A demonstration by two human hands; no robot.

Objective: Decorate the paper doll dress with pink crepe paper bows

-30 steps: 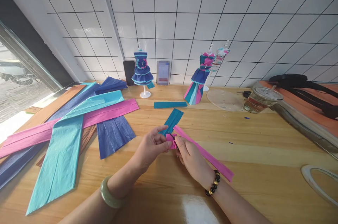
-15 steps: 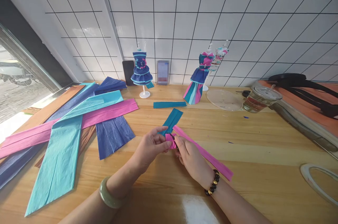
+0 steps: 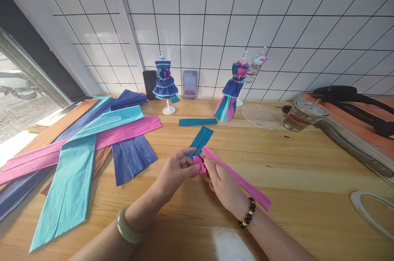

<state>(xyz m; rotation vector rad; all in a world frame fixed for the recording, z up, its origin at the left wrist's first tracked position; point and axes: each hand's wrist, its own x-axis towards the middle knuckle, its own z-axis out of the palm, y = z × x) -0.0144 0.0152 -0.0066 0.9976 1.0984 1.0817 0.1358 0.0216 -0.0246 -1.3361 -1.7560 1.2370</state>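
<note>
White tiled wall (image 3: 246,27) fills the back of the room, and below it runs a long wooden table (image 3: 308,195). My marker is the blue paper dress (image 3: 165,82) on its little white stand, close to the wall.

Left of that dress and nearer the table's front edge, big crepe sheets overlap one another: a light-blue sheet (image 3: 70,179), a pink sheet (image 3: 123,131) and a dark blue sheet (image 3: 132,158). To the dress's right, also by the wall, stands a second dress (image 3: 230,97) in blue, pink and teal, with a clear round lid (image 3: 261,116) and a lidded cup (image 3: 303,115) farther right again.

In front of the blue dress and slightly right, a teal strip (image 3: 201,140) lies on the wood. Just beyond it, toward the person, the pink strip (image 3: 243,185) runs diagonally to the right.

The left hand (image 3: 175,172) and right hand (image 3: 223,185) meet at that strip's upper end, fingertips narrowed to a pinch on either side of a small gathered wad (image 3: 199,164) of the pink paper, touching the teal strip's near end.

By my reckoning the work is early: only that end looks bunched, while most of the strip lies flat and ungathered under the right wrist.
</note>
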